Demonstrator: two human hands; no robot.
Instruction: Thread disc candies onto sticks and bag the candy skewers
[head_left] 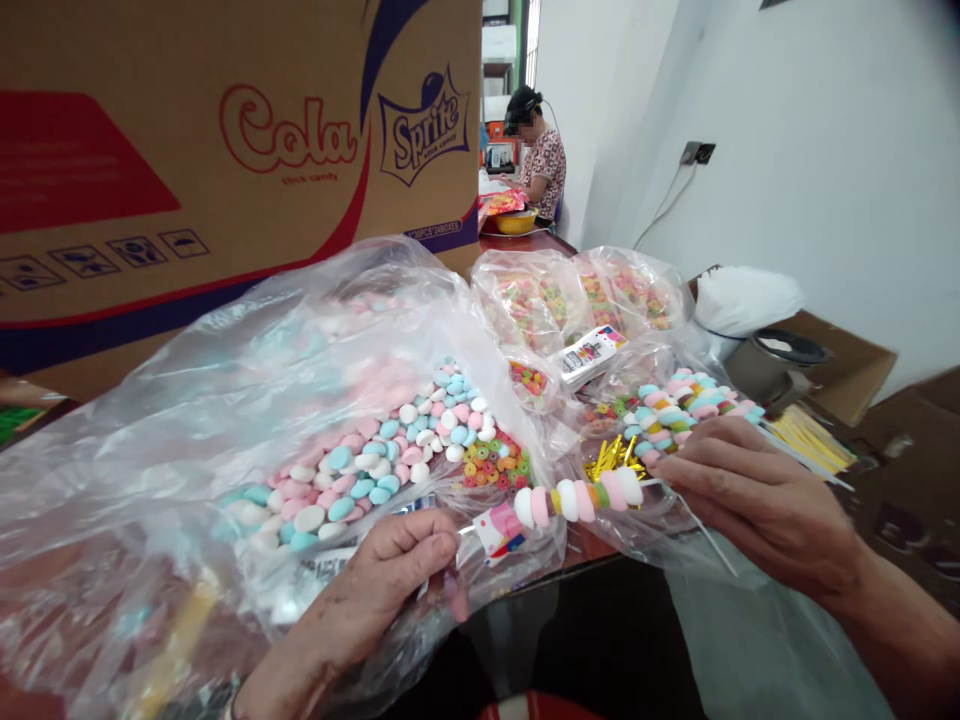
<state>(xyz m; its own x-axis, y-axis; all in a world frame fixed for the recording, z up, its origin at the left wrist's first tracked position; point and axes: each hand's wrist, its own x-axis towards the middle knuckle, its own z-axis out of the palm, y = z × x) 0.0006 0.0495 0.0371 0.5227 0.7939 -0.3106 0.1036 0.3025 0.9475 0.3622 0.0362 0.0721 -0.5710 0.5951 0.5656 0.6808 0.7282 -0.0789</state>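
At the left stands a brown cardboard carton (240, 215) printed "Cola" and "Sprite". In front of it a clear plastic bag (322, 310) spreads over the tabletop, its mouth showing pink, white and blue candies (375, 465). Below these, the left hand (397, 560) has thumb and fingers pinched together on the bare lower end of a candy skewer (577, 500). The skewer hangs between the two hands, in front of loose gummy rings (495, 465) — a pink-and-white card (499, 530) sits on its stick beside the left hand, then soft pieces in white, pink, yellow and green. Behind, a person (546, 165) in a patterned top works near a yellow bowl (516, 222). Next come clear bags of gummy rings (540, 300), a stack of printed cards (592, 355) and gold twist ties (615, 460). The right hand (772, 500) has its fingers bent close together at the skewer's far tip — whether they grip it, I cannot tell. Just behind that hand lie more candy skewers (686, 405); farther right are a gray mug (772, 365) and yellow sticks (810, 440).
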